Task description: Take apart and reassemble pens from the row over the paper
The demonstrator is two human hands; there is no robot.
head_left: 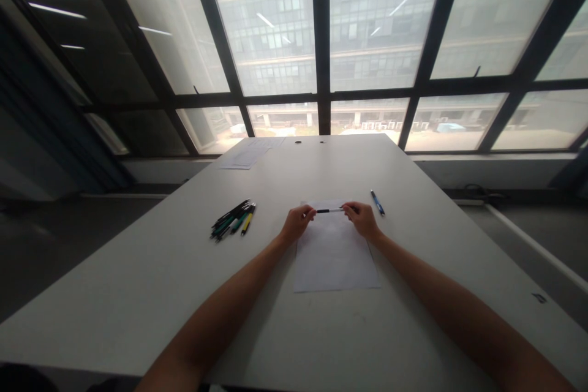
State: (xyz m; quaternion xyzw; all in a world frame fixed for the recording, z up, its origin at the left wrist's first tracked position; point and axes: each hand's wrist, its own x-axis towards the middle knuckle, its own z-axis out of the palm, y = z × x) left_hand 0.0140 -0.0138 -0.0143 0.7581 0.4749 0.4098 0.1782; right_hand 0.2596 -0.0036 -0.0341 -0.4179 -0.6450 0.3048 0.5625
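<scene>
Pen [329, 211] | both hands' fingertips, mid-table | bare table [413, 318] around

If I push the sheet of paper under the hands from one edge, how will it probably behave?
The sheet looks thin and lies flat on the smooth table, so it would likely slide easily. Pushed at one edge it may buckle, being floppy. Both hands, left hand and right hand, hold a pen above it, apparently without pinning it.

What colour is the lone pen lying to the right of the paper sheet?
Blue, seen in the head view: the lone pen lies on the table beside the right hand.
</scene>
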